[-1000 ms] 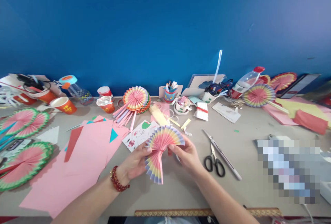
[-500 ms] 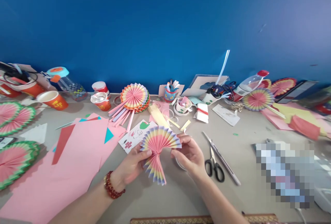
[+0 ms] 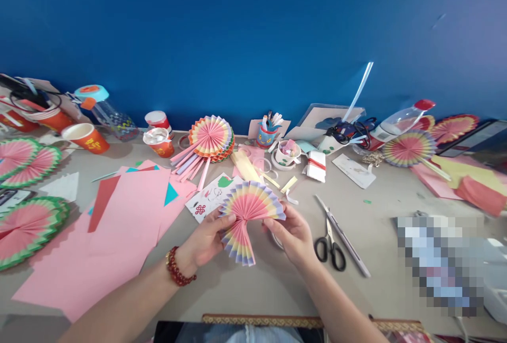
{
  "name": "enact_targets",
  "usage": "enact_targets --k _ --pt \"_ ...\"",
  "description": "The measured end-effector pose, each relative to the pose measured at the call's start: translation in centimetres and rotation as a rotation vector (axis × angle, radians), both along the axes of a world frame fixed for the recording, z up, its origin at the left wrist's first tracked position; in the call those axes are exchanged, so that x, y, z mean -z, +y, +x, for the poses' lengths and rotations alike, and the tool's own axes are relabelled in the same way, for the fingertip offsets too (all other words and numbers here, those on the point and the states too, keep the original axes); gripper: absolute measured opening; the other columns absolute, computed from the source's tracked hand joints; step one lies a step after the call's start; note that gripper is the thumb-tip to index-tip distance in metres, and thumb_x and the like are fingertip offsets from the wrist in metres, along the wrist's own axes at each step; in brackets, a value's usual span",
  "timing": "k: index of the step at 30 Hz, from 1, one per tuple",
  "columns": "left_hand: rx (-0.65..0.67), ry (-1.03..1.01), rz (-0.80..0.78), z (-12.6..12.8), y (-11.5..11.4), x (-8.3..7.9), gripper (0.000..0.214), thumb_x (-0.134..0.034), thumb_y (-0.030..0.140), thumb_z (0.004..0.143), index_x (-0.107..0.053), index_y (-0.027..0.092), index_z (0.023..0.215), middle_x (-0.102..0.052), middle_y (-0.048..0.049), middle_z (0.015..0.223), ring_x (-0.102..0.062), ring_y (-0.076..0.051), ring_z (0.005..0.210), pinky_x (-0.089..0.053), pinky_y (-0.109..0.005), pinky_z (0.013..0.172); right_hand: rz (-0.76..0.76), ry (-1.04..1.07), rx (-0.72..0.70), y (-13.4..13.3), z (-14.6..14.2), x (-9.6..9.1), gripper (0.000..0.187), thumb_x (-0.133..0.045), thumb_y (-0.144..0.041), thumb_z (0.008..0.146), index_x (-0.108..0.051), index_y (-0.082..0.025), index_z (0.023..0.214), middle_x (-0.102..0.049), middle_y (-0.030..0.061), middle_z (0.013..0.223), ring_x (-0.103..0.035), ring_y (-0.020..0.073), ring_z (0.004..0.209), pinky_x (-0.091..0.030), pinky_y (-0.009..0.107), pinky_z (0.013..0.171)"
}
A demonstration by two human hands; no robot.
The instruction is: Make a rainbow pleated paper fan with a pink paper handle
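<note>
pleated paper fan (image 3: 253,200), pinched from both sides
pink paper (image 3: 119,237) lies left of the grip; left hand (image 3: 209,237) pinches near the gathered centre, right hand (image 3: 293,234) the right end; scissors (image 3: 329,241) lie near it, further right.

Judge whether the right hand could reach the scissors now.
Probably yes: the scissors lie beside the right hand with nothing visible between, though it would likely have to leave the paper fan first.

Dark red beaded bracelet (image 3: 176,272) around the left wrist (image 3: 187,261)
</note>
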State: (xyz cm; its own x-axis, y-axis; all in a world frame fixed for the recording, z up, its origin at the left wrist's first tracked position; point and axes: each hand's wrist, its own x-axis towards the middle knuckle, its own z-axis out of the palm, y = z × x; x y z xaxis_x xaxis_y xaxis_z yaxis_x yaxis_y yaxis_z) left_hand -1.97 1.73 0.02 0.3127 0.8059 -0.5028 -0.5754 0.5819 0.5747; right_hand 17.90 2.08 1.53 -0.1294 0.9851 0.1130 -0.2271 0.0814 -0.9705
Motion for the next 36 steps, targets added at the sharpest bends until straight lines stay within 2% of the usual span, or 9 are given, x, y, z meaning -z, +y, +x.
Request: enact_targets --k 7,13,20,25,30,36 --pt "-0.011 -0.006 0.026 0.1 0.0 0.1 0.034 -0.091 0.028 0.066 -0.074 0.018 0.094 -0.071 0.0006 0.076 -0.06 -0.011 0.059 -0.041 -0.021 0.052 -0.052 0.106 0.04 -0.1 -0.6 1.0 0.016 -0.079 -0.035 0.082 -0.069 -0.025 0.089 -0.068 0.0002 0.084 -0.062 0.0132 0.065 -0.056 0.027 0.063" --pt "0.009 -0.036 0.037 0.3 -0.3 -0.1 0.031 -0.09 0.028 0.069 -0.074 0.017 0.093 -0.072 -0.0014 0.076 -0.062 -0.012 0.061 -0.042 -0.02 0.052 -0.061 0.024 -0.035 0.0 -1.0 1.0 0.018 -0.081 -0.036 0.08 -0.072 -0.023 0.089 -0.072 0.0038 0.089 -0.068 0.0177 0.077 -0.059 0.031 0.071" --pt "-0.003 -0.052 -0.003 0.3 -0.3 -0.1 0.031 -0.09 0.027 0.068 -0.075 0.017 0.094 -0.075 -0.0025 0.081 -0.067 -0.015 0.067 -0.049 -0.022 0.058 -0.041 -0.04 0.056 -0.5 -1.3 1.8 0.021 -0.082 -0.04 0.078 -0.075 -0.025 0.091 -0.074 0.0047 0.091 -0.069 0.0219 0.081 -0.06 0.034 0.07" --pt "-0.015 -0.095 -0.012 0.5 -0.3 0.4 0.029 -0.087 0.025 0.072 -0.075 0.017 0.097 -0.076 -0.0029 0.089 -0.069 -0.014 0.073 -0.053 -0.023 0.066 0.102 -0.185 0.133 -0.7 -1.3 2.6 0.012 -0.078 -0.036 0.082 -0.078 -0.027 0.09 -0.075 0.0058 0.09 -0.07 0.0252 0.083 -0.059 0.039 0.074" --pt "-0.06 -0.131 -0.006 0.5 -0.2 0.4 0.028 -0.089 0.024 0.069 -0.076 0.015 0.092 -0.075 -0.002 0.085 -0.068 -0.013 0.072 -0.053 -0.022 0.068 0.239 -0.301 0.161 -0.9 -1.2 2.9 0.01 -0.072 -0.028 0.087 -0.078 -0.028 0.095 -0.074 0.0052 0.087 -0.068 0.0239 0.077 -0.058 0.04 0.075" --pt "-0.071 -0.145 0.007 0.2 -0.1 0.4 0.027 -0.089 0.027 0.07 -0.075 0.014 0.088 -0.074 -0.0028 0.083 -0.067 -0.014 0.072 -0.053 -0.023 0.068 0.366 -0.335 -0.034 -0.9 -0.7 2.8 0.026 -0.071 -0.017 0.086 -0.069 -0.028 0.11 -0.071 0.0052 0.092 -0.067 0.0211 0.078 -0.056 0.036 0.073"
